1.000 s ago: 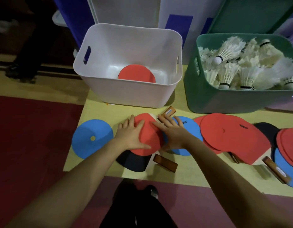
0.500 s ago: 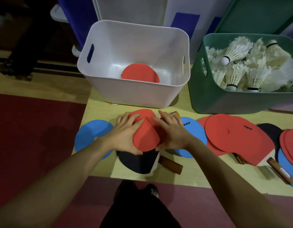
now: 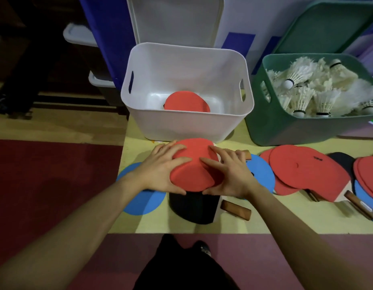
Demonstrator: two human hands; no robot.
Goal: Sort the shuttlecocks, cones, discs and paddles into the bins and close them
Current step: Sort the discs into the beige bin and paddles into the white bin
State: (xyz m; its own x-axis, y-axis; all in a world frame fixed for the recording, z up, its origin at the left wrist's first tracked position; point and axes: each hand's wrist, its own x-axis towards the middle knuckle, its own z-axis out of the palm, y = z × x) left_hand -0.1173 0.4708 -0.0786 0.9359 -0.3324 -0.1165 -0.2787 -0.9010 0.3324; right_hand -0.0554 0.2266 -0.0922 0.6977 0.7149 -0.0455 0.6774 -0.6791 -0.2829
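Note:
My left hand (image 3: 160, 168) and my right hand (image 3: 231, 174) grip a red paddle (image 3: 194, 166) from both sides, lifted and tilted just in front of the white bin (image 3: 187, 126). Its wooden handle pokes out behind my right hand. One red paddle (image 3: 186, 101) lies on the floor of the white bin. Under the held paddle a black paddle (image 3: 194, 208) rests on the yellow mat (image 3: 265, 218). A green bin (image 3: 286, 126) to the right is full of white shuttlecocks (image 3: 319, 91).
A blue disc (image 3: 139, 199) lies under my left forearm, another blue disc (image 3: 261, 172) beside my right hand. Overlapping red discs (image 3: 302, 168), more paddles and discs crowd the mat's right side. A white lid (image 3: 175, 19) and a green lid (image 3: 328, 28) lean behind the bins.
Both hands closed around the red paddle lying on the mat and raised it toward the white bin; the black paddle beneath it came into view.

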